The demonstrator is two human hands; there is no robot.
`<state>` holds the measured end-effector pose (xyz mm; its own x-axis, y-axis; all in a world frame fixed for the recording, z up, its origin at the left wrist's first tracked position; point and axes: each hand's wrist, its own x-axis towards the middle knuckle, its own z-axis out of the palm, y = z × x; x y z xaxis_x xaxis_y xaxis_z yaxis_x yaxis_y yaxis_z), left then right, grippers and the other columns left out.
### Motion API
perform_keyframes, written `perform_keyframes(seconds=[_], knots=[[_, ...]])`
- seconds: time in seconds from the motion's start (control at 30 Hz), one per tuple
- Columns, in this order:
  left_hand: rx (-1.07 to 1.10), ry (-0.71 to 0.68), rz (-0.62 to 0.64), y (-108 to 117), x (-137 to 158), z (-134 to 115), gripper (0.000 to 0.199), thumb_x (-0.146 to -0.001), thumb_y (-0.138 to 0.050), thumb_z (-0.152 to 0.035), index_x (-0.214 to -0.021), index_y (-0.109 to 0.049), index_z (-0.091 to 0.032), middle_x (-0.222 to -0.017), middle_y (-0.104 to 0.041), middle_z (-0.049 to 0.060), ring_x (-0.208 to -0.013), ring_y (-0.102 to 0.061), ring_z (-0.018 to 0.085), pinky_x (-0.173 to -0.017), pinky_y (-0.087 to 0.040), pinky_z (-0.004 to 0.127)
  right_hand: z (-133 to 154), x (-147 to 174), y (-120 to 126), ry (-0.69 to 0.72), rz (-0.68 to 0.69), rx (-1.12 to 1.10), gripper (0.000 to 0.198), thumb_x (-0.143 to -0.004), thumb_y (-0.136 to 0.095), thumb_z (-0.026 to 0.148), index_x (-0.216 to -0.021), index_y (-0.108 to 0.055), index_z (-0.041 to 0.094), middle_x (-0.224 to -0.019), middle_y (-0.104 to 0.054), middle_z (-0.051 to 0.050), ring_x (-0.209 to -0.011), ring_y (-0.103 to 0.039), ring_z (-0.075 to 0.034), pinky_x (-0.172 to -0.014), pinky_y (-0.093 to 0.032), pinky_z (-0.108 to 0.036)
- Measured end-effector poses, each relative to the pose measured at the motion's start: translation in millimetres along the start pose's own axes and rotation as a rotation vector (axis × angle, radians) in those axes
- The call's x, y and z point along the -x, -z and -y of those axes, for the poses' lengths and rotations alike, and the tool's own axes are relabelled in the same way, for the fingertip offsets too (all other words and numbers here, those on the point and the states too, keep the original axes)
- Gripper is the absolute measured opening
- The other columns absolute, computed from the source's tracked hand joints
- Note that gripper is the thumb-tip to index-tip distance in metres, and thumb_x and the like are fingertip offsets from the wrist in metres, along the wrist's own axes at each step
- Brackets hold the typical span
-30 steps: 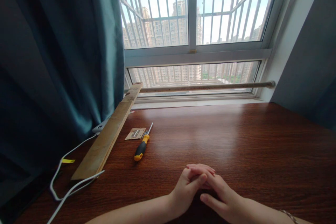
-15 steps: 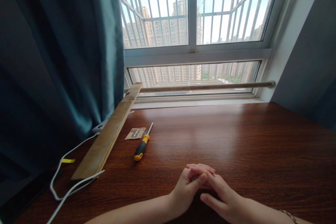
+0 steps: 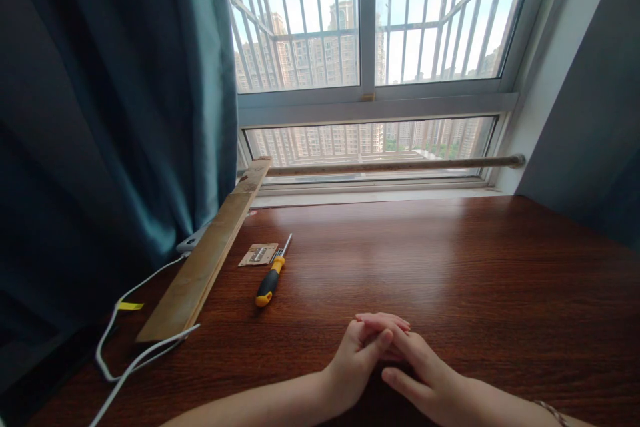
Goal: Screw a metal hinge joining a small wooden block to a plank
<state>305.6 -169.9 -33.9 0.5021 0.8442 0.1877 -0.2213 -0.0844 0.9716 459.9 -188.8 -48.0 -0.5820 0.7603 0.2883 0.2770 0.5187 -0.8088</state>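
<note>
Just above the dark wooden tabletop's near edge, my left hand (image 3: 353, 360) and my right hand (image 3: 417, 363) rest together, fingertips overlapping. The right fingers lie loosely across the left ones, and both thumbs stand apart from the fingers. No object shows in either hand; part of the left fingers is hidden. Nearest to them is a screwdriver (image 3: 271, 280) with a yellow and black handle, its metal shaft pointing toward the window. Beside its shaft lies a small brown card (image 3: 258, 254) with dark and pale markings, and small dark pieces at its right edge.
Long wooden boards (image 3: 200, 273) slant along the left side, up to a horizontal rail (image 3: 380, 167) before the window. A white cable (image 3: 135, 363) loops around their near end from a power strip (image 3: 189, 241). A blue curtain (image 3: 200, 113) hangs at left over the tabletop (image 3: 450, 280).
</note>
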Motion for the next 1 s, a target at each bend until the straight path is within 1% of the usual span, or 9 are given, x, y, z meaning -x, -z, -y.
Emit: perform_keyframes(seconds=[0.2, 0.37, 0.5, 0.87, 0.93, 1.0], knots=[[0.058, 0.042, 0.043, 1.7, 1.1, 2.0, 0.029, -0.080, -0.054, -0.037, -0.093, -0.066, -0.014, -0.102, -0.063, 0.012, -0.095, -0.059, 0.023, -0.083, -0.049, 0.038, 3.1, 0.9, 0.4, -0.013, -0.002, -0.002, 0.058, -0.083, -0.050, 0.021, -0.137, -0.030, 0.025, -0.136, -0.041, -0.010, -0.127, -0.034, -0.020, -0.104, -0.030, -0.038], [0.073, 0.059, 0.044, 1.3, 1.2, 2.2, 0.029, -0.080, -0.055, -0.037, -0.093, -0.065, -0.014, -0.101, -0.063, 0.011, -0.094, -0.059, 0.023, -0.084, -0.048, 0.038, 4.8, 0.8, 1.2, -0.004, 0.002, 0.008, 0.058, -0.082, -0.050, 0.021, -0.136, -0.030, 0.025, -0.136, -0.040, -0.010, -0.127, -0.034, -0.020, -0.105, -0.028, -0.039], [0.110, 0.075, 0.054, 0.9, 1.2, 3.0, 0.028, -0.079, -0.056, -0.036, -0.094, -0.065, -0.015, -0.102, -0.062, 0.011, -0.094, -0.059, 0.023, -0.080, -0.049, 0.038, 4.7, -0.3, 1.2, -0.013, 0.008, 0.007, 0.058, -0.082, -0.050, 0.021, -0.136, -0.029, 0.025, -0.136, -0.040, -0.010, -0.127, -0.033, -0.020, -0.105, -0.029, -0.040], [0.101, 0.080, 0.039, 2.0, -1.5, 1.5, 0.021, -0.076, -0.061, -0.029, -0.090, -0.066, -0.014, -0.095, -0.064, 0.009, -0.093, -0.059, 0.022, -0.083, -0.047, 0.036, 0.1, 1.0, -0.3, -0.002, 0.004, 0.006, 0.058, -0.083, -0.050, 0.020, -0.136, -0.028, 0.025, -0.136, -0.040, -0.009, -0.127, -0.034, -0.020, -0.105, -0.029, -0.040], [0.083, 0.053, 0.035, 1.6, -1.6, 2.5, 0.021, -0.075, -0.063, -0.028, -0.090, -0.067, -0.014, -0.095, -0.064, 0.009, -0.094, -0.059, 0.022, -0.086, -0.046, 0.036, 0.8, 1.0, 0.3, 0.007, 0.010, 0.025, 0.058, -0.083, -0.049, 0.021, -0.137, -0.027, 0.025, -0.137, -0.039, -0.010, -0.127, -0.033, -0.020, -0.105, -0.029, -0.040], [0.065, -0.007, 0.030, 1.1, -1.7, 4.3, 0.021, -0.071, -0.067, -0.026, -0.089, -0.067, -0.014, -0.095, -0.064, 0.010, -0.095, -0.058, 0.022, -0.088, -0.044, 0.036, 2.5, 0.6, 1.4, 0.028, 0.023, 0.046, 0.059, -0.083, -0.049, 0.021, -0.137, -0.027, 0.024, -0.138, -0.038, -0.010, -0.128, -0.032, -0.020, -0.105, -0.028, -0.040]])
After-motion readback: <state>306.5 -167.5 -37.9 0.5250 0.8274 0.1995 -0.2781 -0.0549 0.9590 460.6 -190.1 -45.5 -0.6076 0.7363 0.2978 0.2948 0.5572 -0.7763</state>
